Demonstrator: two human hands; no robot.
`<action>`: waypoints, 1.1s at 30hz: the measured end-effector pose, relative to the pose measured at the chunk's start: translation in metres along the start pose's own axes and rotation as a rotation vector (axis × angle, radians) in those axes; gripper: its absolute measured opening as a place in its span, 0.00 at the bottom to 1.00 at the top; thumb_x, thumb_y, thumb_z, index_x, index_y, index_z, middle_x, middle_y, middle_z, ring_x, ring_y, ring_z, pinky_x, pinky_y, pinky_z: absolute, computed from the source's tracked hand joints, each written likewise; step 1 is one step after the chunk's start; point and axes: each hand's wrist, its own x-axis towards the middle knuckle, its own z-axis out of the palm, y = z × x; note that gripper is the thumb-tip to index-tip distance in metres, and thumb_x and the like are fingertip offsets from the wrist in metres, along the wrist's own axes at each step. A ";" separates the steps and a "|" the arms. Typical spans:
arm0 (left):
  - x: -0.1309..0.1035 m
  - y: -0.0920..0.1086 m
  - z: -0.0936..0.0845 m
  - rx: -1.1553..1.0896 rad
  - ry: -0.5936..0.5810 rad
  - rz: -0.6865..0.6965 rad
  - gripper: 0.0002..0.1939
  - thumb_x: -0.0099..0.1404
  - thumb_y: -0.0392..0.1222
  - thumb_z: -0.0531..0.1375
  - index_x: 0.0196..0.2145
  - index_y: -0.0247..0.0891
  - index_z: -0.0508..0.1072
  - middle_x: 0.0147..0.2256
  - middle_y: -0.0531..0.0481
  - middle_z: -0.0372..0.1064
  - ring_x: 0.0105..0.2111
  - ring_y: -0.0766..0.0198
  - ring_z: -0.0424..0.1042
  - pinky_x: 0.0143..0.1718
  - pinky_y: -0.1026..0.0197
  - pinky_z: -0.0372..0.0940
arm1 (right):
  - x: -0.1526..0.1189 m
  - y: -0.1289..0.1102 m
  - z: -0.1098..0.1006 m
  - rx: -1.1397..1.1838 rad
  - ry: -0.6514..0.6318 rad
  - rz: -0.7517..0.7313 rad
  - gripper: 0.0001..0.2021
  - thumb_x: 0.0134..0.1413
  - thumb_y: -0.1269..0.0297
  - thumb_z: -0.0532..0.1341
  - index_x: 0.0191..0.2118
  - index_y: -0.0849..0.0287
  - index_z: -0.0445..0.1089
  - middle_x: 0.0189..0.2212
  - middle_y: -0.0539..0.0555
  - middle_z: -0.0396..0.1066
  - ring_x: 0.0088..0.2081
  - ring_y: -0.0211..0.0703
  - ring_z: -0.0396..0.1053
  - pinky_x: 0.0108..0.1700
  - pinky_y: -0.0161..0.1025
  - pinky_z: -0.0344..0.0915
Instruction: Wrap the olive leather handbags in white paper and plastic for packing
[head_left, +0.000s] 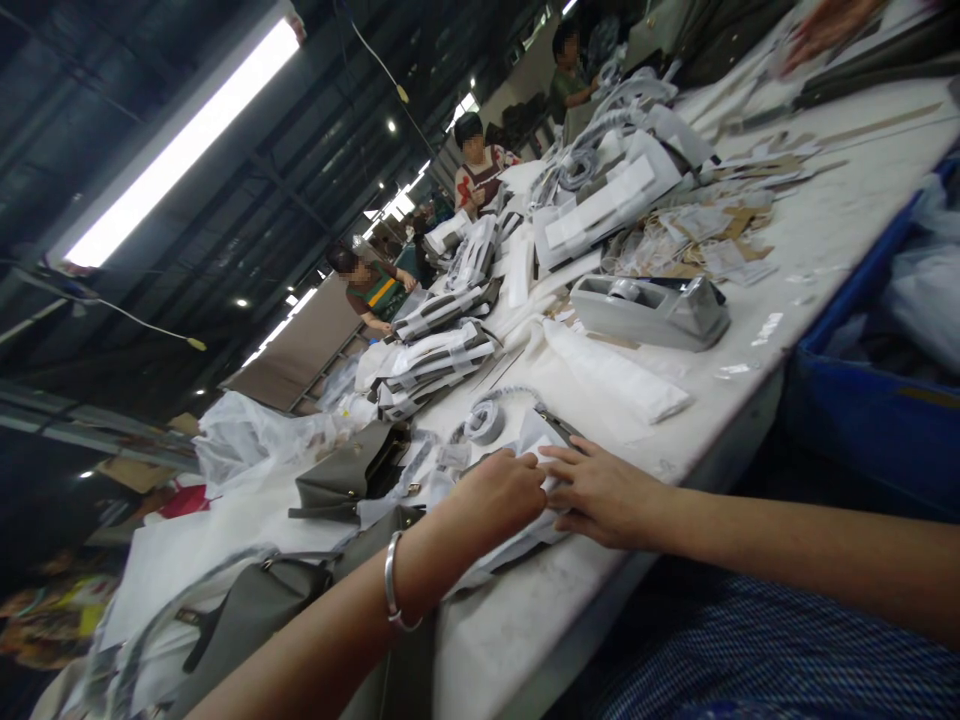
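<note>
Both hands meet over a dark bag partly covered in white wrapping paper [517, 535] near the table's front edge. My left hand [504, 492], with a silver bangle at the wrist, has its fingers curled in on the white paper; what exactly they pinch is hidden. My right hand [611, 495] lies on the same wrapping with its fingers spread. Just beyond the hands, a wrapped strap [486, 422] is coiled on the table. To the left stands an olive-grey handbag [349, 472], its top gaping.
A grey tape dispenser [651, 312] sits beyond my right hand, near a white paper roll [619, 375]. Wrapped bags [439, 360] are heaped along the white table [825, 235]. A blue bin [877, 410] stands at the right. Several people work on the far side.
</note>
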 end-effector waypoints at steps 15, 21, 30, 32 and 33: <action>0.002 -0.059 0.020 -0.250 0.081 0.084 0.05 0.69 0.37 0.62 0.38 0.44 0.78 0.53 0.53 0.72 0.50 0.62 0.70 0.36 0.64 0.63 | -0.002 -0.002 0.002 0.020 0.007 0.035 0.13 0.61 0.55 0.62 0.45 0.56 0.77 0.60 0.61 0.66 0.66 0.63 0.54 0.64 0.68 0.49; -0.001 -0.048 0.012 -0.136 0.092 0.048 0.03 0.64 0.40 0.68 0.32 0.40 0.78 0.54 0.52 0.71 0.50 0.60 0.69 0.42 0.60 0.65 | -0.002 -0.003 0.000 0.023 -0.015 0.048 0.13 0.61 0.55 0.62 0.45 0.55 0.78 0.61 0.60 0.66 0.66 0.62 0.54 0.64 0.67 0.48; -0.030 -0.016 -0.019 -0.088 0.033 -0.028 0.03 0.69 0.35 0.62 0.36 0.40 0.75 0.35 0.51 0.73 0.38 0.61 0.71 0.35 0.60 0.64 | -0.002 -0.002 0.002 0.042 -0.002 0.056 0.15 0.60 0.58 0.63 0.52 0.51 0.76 0.61 0.59 0.66 0.67 0.65 0.53 0.63 0.69 0.49; -0.034 -0.014 -0.019 -0.076 0.048 -0.069 0.03 0.68 0.34 0.61 0.38 0.40 0.75 0.37 0.51 0.74 0.39 0.60 0.71 0.34 0.60 0.63 | -0.003 -0.003 0.001 0.043 -0.001 0.053 0.17 0.60 0.54 0.63 0.52 0.50 0.75 0.62 0.58 0.65 0.67 0.65 0.53 0.63 0.69 0.49; -0.035 -0.013 -0.018 -0.072 0.068 -0.091 0.03 0.68 0.35 0.62 0.38 0.41 0.75 0.38 0.51 0.74 0.41 0.59 0.71 0.34 0.60 0.63 | -0.002 -0.004 0.000 0.044 -0.005 0.059 0.18 0.59 0.50 0.63 0.52 0.50 0.75 0.63 0.58 0.64 0.67 0.65 0.52 0.63 0.69 0.49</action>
